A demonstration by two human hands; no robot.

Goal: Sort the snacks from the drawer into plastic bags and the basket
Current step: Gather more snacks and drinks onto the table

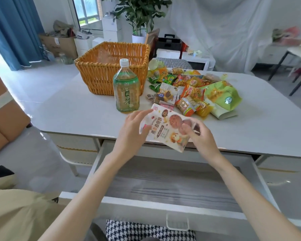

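Both hands, left (131, 129) and right (197, 134), pinch a biscuit pack (165, 130) by its ends over the table (68, 108) edge, above the open drawer (172, 192), likely carrying it toward the snack pile (195, 91).

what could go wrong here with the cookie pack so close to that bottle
1. The tall tea bottle stands just beyond the left hand, between the cookie pack and the basket; a swing toward the basket might tip it.
2. The left and right hand hold the pack by its edges above the open drawer; a slip would likely drop it back in.
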